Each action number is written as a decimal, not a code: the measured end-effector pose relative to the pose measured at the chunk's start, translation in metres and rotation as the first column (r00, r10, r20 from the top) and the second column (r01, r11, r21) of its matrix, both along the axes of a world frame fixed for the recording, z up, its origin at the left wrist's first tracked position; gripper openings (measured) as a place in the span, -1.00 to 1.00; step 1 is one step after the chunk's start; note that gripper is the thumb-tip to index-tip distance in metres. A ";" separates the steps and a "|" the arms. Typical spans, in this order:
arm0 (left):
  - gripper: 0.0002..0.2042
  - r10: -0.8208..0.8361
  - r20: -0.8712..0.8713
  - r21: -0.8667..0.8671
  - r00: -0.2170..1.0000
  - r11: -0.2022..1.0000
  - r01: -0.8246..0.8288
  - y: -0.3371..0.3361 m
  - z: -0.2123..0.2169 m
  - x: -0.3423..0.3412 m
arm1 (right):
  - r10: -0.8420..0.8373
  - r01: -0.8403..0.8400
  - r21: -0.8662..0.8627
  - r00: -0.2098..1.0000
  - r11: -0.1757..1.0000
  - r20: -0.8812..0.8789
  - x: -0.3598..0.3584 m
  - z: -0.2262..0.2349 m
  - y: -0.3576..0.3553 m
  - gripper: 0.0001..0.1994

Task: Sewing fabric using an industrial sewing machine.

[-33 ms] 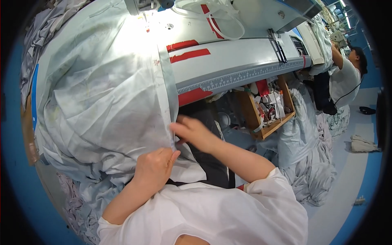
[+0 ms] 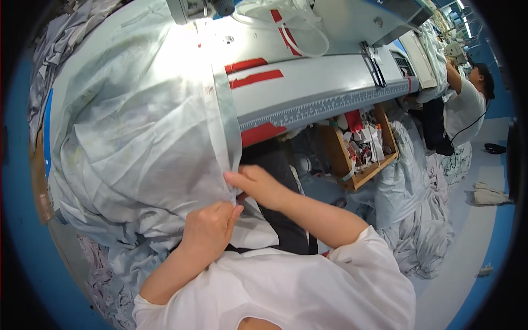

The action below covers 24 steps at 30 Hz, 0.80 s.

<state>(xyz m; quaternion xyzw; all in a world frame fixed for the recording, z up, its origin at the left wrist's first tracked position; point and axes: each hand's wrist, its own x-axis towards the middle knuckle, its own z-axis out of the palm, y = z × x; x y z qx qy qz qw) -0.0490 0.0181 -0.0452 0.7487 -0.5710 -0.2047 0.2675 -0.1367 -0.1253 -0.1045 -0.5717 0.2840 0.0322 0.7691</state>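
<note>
A large pale grey-white cloth (image 2: 143,137) spreads over the table, and part of it hangs over the front edge toward my lap. Along its right side runs a folded hem (image 2: 221,129) that leads up to the brightly lit sewing machine (image 2: 190,11). My left hand (image 2: 209,224) is closed on the lower part of this hem. Just above and to the right, my right hand (image 2: 257,186) pinches the hem edge, thumb in front and the other fingers partly hidden behind the cloth. The needle area is washed out by the lamp.
A ruler strip (image 2: 324,102) lines the table's front edge, with red tape pieces (image 2: 256,78) near the cloth. Black-handled scissors (image 2: 375,66) lie at the right. Below hangs an open wooden drawer (image 2: 357,176) of small items. Cloth heaps (image 2: 407,203) and another person (image 2: 465,110) are further right.
My right hand has moved slightly left and closed onto the hem edge. The hem strip between the machine and my hands has shifted a little; my left hand stays nearly in place.
</note>
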 end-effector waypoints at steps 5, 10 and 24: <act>-0.78 0.184 -0.172 -0.067 0.968 0.978 -0.197 0.020 0.007 0.009 | 0.157 -0.139 -0.261 0.986 0.955 0.047 -0.036 -0.057 0.027 -0.63; -0.84 0.231 -0.569 -0.167 0.789 0.907 -0.386 0.029 0.052 0.025 | 0.398 -0.403 -0.254 0.914 0.879 -0.076 -0.074 -0.008 0.048 -0.70; -0.75 -0.138 0.064 0.155 0.988 0.980 0.126 -0.023 -0.001 -0.002 | 0.631 -0.312 -0.868 0.776 0.386 0.002 -0.068 0.047 -0.009 -0.80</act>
